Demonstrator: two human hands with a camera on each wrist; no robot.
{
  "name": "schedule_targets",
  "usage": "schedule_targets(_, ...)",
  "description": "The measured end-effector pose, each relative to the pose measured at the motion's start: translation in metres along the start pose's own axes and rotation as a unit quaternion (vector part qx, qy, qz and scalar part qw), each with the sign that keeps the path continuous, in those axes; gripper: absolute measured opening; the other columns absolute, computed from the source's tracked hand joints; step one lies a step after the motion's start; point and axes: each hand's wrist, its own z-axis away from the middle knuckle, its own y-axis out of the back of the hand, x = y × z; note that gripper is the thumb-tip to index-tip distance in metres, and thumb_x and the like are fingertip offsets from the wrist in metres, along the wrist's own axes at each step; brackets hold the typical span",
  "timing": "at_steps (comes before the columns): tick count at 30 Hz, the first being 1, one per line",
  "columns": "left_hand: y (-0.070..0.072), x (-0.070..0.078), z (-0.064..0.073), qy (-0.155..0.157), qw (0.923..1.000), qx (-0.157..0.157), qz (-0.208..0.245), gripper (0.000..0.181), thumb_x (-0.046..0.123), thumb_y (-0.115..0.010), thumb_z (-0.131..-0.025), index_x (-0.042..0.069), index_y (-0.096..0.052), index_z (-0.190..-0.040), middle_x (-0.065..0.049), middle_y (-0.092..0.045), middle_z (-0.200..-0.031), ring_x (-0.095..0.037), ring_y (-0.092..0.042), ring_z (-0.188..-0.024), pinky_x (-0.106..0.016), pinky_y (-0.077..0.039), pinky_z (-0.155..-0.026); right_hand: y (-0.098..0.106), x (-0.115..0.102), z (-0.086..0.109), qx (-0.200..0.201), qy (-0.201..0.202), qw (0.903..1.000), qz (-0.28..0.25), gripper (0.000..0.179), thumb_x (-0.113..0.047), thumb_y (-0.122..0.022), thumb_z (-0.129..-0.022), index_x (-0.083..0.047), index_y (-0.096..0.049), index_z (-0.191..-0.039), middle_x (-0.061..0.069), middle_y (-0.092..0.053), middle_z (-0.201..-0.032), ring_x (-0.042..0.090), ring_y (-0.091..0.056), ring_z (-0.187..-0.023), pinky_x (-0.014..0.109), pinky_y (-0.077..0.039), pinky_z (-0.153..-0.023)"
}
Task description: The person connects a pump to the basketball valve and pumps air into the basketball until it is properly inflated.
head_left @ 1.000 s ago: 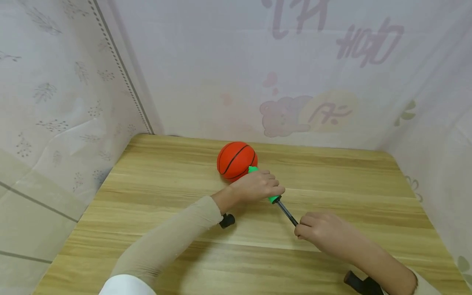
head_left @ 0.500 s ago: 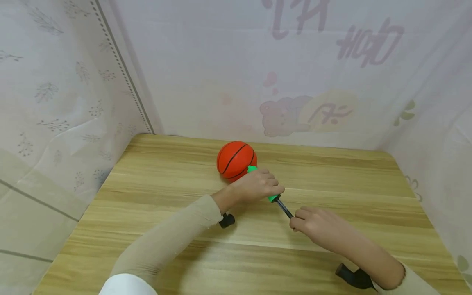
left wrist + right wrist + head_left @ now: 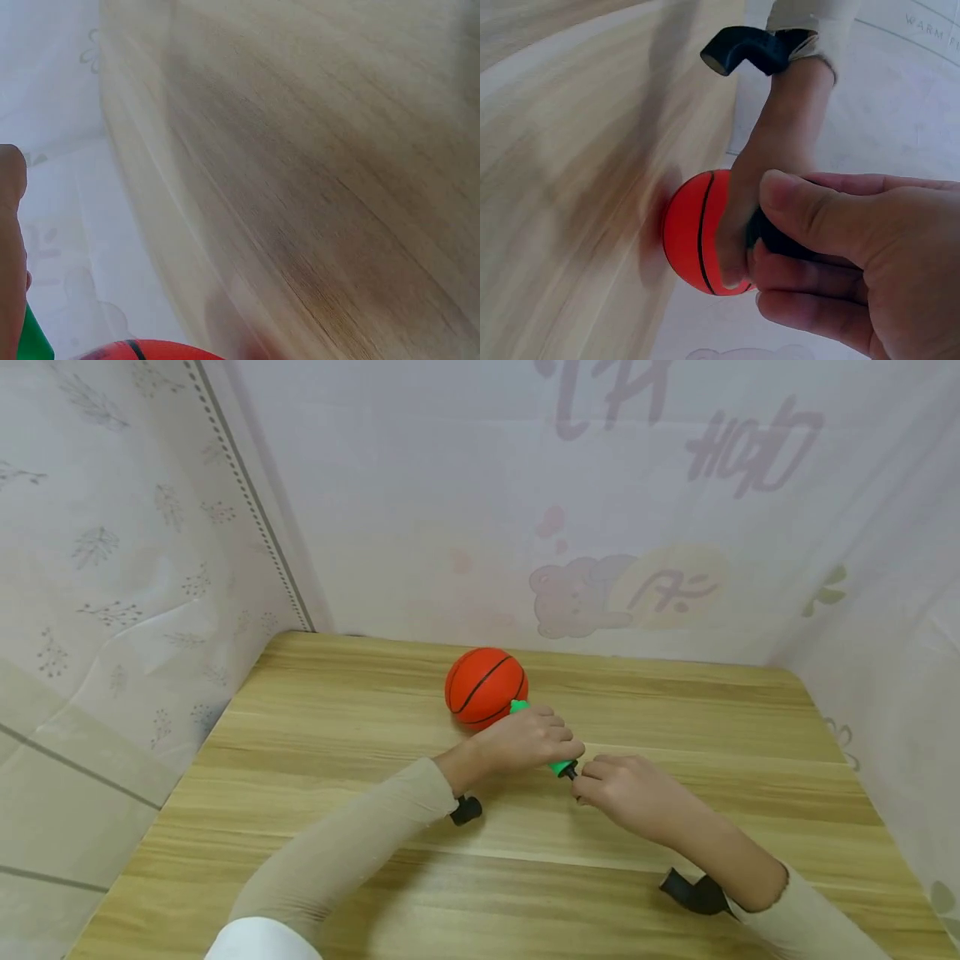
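Wooden table (image 3: 675, 718), bearing one red ball (image 3: 483, 683); at the ball's near right side, one green pump (image 3: 518, 705), which we judge light, stiff and smooth, best held by barrel (image 3: 562, 767) and black handle (image 3: 778, 240) — left hand (image 3: 531, 739) wrapped round the barrel, right hand (image 3: 632, 795) pinching the handle.

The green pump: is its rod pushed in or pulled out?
Mostly pushed in: in the head view, only a short piece of rod shows between the green pump body and the right hand.
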Motion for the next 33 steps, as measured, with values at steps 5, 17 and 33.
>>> schedule_targets(5,0.000,-0.002,0.000,-0.007,0.9999,-0.015,-0.005,0.019,-0.002,-0.053,-0.095,0.016,-0.057,-0.094,0.007,-0.048,-0.070,-0.008,-0.045,-0.067,-0.020,-0.033,-0.068,0.010,-0.011,0.018,-0.007,0.014,0.9998,-0.012,0.026,-0.011,-0.089,-0.069,-0.015,-0.068,-0.083,-0.008,-0.060,-0.075,0.003,-0.054,-0.066,0.012,-0.044,-0.058)
schedule_targets(17,0.000,-0.010,0.003,0.005,0.9997,-0.016,-0.017,0.020,-0.003,-0.058,-0.096,0.016,-0.058,-0.094,0.008,-0.036,-0.069,-0.008,-0.045,-0.067,-0.020,-0.035,-0.068,0.018,-0.021,0.043,-0.008,0.007,0.9977,-0.067,0.014,-0.019,-0.068,-0.097,-0.017,-0.067,-0.084,-0.009,-0.060,-0.077,0.000,-0.056,-0.069,0.010,-0.045,-0.060)
schedule_targets(33,-0.003,-0.003,-0.001,0.002,0.9995,-0.012,-0.029,0.020,-0.004,-0.056,-0.093,0.016,-0.058,-0.090,0.008,-0.041,-0.067,-0.007,-0.040,-0.063,-0.019,-0.029,-0.065,-0.012,0.009,0.001,0.018,-0.010,0.9998,-0.001,0.024,-0.006,-0.087,-0.073,-0.011,-0.064,-0.079,-0.004,-0.057,-0.072,0.005,-0.047,-0.061,0.013,-0.036,-0.055)
